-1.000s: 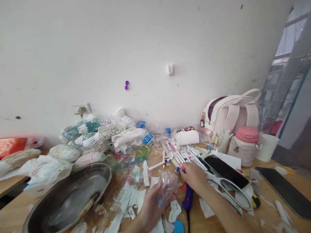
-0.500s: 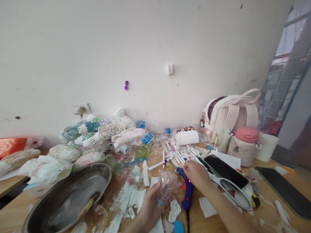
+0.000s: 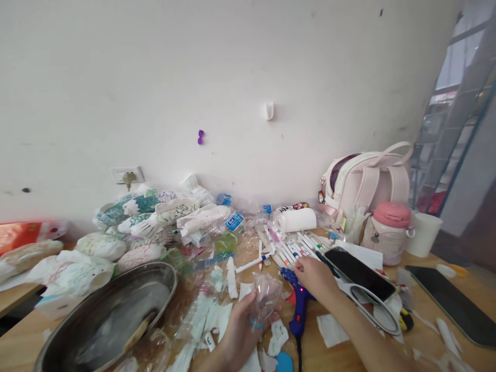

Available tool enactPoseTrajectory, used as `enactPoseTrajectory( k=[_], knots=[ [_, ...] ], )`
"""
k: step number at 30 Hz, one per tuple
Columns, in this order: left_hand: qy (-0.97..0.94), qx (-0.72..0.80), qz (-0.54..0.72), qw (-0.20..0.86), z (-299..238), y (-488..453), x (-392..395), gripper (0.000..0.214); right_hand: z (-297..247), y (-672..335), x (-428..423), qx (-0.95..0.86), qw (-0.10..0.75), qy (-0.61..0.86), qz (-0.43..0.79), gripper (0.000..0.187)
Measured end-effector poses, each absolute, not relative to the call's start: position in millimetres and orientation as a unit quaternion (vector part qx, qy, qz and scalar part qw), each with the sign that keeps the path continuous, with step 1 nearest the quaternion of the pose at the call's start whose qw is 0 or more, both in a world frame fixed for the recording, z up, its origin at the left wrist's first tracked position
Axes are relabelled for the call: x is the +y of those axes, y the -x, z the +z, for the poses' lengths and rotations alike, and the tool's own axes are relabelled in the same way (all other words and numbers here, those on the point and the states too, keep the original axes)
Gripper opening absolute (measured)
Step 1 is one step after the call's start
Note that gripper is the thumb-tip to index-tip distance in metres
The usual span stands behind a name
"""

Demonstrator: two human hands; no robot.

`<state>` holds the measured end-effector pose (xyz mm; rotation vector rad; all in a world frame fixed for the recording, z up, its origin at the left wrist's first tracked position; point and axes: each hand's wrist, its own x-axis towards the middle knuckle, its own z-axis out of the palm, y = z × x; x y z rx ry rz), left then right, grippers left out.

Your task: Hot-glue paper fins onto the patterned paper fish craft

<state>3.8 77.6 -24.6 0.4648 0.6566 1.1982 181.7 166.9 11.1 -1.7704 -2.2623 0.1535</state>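
My left hand (image 3: 244,320) is closed around a clear plastic bottle piece (image 3: 267,293), its cut wide end upward and a blue ring low down near my palm. Just right of it lies a dark blue hot glue gun (image 3: 298,310) with a lit red light and its cord running toward me. My right hand (image 3: 316,279) is closed in a pinch at the top of the glue gun, beside the markers (image 3: 289,253). Whatever its fingertips hold is hidden. White paper scraps (image 3: 278,337) and a blue bottle cap (image 3: 284,361) lie below.
A large metal pan (image 3: 112,315) stands at the left, with paper-wrapped, drawn-on fish shapes (image 3: 103,243) piled behind it. On the right are a phone (image 3: 360,271), white-handled scissors (image 3: 374,310), a pink jar (image 3: 387,235), a backpack (image 3: 368,181) and a dark tablet (image 3: 453,305).
The camera view has shifted very slightly. Both hands, the bottle piece and the glue gun stay in almost the same places.
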Motion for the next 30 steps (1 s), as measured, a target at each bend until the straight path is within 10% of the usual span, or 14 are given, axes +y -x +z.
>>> enactPoseTrajectory(
  k=[30],
  knots=[
    [-0.220, 0.313, 0.542, 0.748, -21.3, -3.7, 78.0, 0.041, 9.2, -184.5, 166.5, -0.772, 0.222, 0.589, 0.095, 0.020]
  ],
)
